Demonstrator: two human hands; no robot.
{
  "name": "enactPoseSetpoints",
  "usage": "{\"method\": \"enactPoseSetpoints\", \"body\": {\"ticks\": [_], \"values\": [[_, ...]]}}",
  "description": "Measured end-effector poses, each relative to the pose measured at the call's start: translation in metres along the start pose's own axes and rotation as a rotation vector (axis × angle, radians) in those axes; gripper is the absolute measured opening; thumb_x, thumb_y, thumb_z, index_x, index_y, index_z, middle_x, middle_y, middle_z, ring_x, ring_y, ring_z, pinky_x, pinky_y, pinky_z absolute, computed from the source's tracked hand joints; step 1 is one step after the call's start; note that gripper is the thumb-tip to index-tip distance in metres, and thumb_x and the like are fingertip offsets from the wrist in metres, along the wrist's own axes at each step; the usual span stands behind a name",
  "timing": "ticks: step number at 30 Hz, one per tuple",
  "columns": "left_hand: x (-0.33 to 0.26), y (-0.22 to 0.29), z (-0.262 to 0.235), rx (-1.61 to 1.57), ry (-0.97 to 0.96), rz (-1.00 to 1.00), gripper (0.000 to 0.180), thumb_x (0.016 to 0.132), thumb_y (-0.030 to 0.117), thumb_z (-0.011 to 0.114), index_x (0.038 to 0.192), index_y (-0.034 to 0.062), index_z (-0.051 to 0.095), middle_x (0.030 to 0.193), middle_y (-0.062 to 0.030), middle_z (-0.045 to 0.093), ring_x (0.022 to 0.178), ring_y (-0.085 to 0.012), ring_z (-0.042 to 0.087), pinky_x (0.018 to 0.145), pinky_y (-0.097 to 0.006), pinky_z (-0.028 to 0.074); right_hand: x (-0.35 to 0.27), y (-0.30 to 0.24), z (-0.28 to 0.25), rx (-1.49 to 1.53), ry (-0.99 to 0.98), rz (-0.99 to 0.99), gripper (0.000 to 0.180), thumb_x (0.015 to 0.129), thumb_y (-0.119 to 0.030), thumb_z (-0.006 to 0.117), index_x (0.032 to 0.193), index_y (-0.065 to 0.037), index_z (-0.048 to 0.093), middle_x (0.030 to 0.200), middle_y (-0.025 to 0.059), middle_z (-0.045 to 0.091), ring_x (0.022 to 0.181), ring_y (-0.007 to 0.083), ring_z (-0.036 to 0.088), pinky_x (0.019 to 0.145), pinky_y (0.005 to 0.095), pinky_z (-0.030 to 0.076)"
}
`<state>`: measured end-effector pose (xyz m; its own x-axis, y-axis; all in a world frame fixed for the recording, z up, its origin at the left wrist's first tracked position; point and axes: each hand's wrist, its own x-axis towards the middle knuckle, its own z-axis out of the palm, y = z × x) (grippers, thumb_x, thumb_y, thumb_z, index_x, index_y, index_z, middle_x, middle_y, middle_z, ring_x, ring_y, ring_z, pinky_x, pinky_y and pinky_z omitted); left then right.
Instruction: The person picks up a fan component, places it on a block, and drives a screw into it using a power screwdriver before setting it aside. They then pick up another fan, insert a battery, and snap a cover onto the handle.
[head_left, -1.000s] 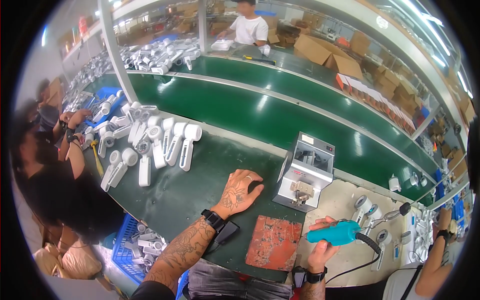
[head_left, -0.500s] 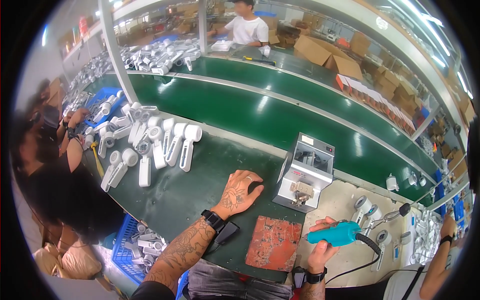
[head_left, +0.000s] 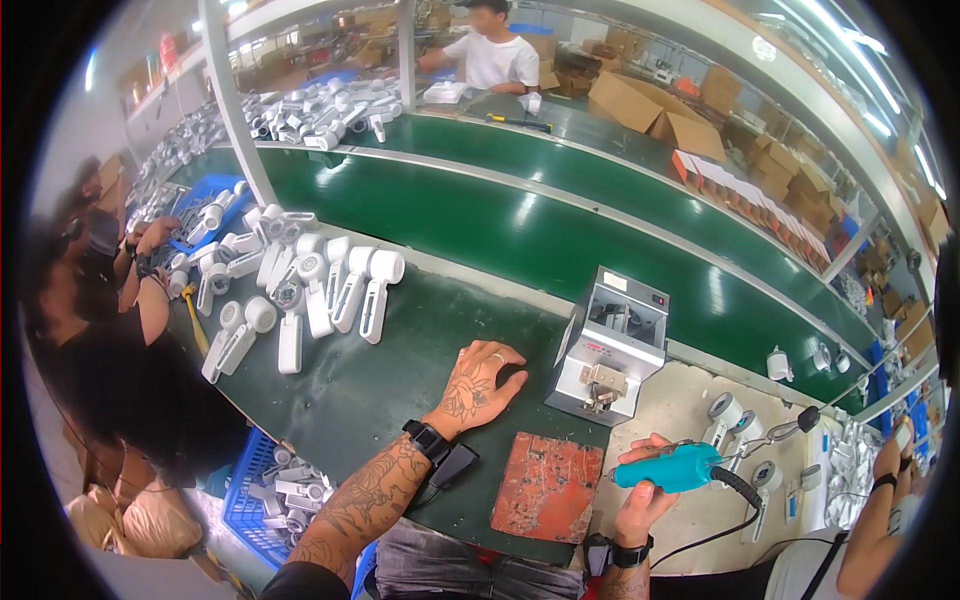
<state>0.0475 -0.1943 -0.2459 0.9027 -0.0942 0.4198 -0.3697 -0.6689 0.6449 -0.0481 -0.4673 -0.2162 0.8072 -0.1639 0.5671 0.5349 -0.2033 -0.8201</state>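
My right hand (head_left: 640,514) is wrapped round a teal electric screwdriver (head_left: 672,467), which lies sideways with its tip to the left. A black coiled cord leaves its right end, and a hanging wire hooks onto it. On the dark green tabletop rests my left hand (head_left: 476,389), palm down, thumb apart from the loosely bent fingers, holding nothing. Between my two forearms lies a worn red square pad (head_left: 547,486). Just beyond, a grey box-shaped machine (head_left: 607,350) with a metal fixture on its front stands to the right of my left hand.
Several white handheld fans (head_left: 376,292) are grouped at the left; a few more (head_left: 763,480) lie right of the screwdriver. A blue basket (head_left: 243,500) of white parts sits below the table edge. Past the table runs a green conveyor belt (head_left: 460,215). Co-workers sit left and right.
The white parts on the belt at right have shifted slightly left. The co-worker's hand at the right edge has risen, with a small white thing in it. My hands have stayed in place.
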Motion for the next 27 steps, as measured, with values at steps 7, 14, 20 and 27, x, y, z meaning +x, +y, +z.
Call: {"method": "enactPoseSetpoints", "body": {"ticks": [7,14,20,27], "values": [[0.0,0.0006,-0.0007,0.004,-0.003,0.0,0.021,0.093,0.025,0.068,0.108,0.0101,0.07,0.115,-0.0074,0.068,0.117,-0.0303,0.057,0.105,-0.042,0.039,-0.0002,0.0003,-0.0005,0.003,-0.008,-0.004,0.078,0.095,-0.063,0.054,0.131,0.007,0.051,0.088,0.013,0.068,0.096,0.026,0.063,0.085,0.0409,0.051],[-0.0001,0.0002,-0.0008,0.002,-0.002,0.001,0.021,0.093,0.025,0.068,0.108,0.0096,0.07,0.115,-0.0077,0.068,0.116,-0.0307,0.057,0.105,-0.042,0.039,0.0004,-0.0002,0.0005,0.002,-0.006,-0.007,0.079,0.095,-0.063,0.054,0.131,0.007,0.051,0.088,0.0128,0.069,0.096,0.0261,0.063,0.086,0.0413,0.051],[0.0002,0.0009,-0.001,0.004,-0.007,0.0,0.021,0.093,0.025,0.068,0.108,0.0097,0.07,0.115,-0.0076,0.068,0.116,-0.0307,0.057,0.104,-0.042,0.039,0.0005,-0.0008,0.0005,-0.007,0.0,-0.008,0.08,0.095,-0.064,0.054,0.131,0.007,0.051,0.088,0.0129,0.069,0.095,0.0259,0.063,0.085,0.0407,0.051],[-0.0004,0.0008,0.001,0.001,0.019,0.011,0.021,0.091,0.025,0.069,0.105,0.01,0.07,0.113,-0.0068,0.068,0.115,-0.0298,0.057,0.103,-0.043,0.04,0.0001,-0.0016,0.0011,0.011,0.01,0.002,0.08,0.094,-0.064,0.056,0.13,0.006,0.052,0.087,0.0125,0.068,0.094,0.0255,0.063,0.084,0.0403,0.051]]}}
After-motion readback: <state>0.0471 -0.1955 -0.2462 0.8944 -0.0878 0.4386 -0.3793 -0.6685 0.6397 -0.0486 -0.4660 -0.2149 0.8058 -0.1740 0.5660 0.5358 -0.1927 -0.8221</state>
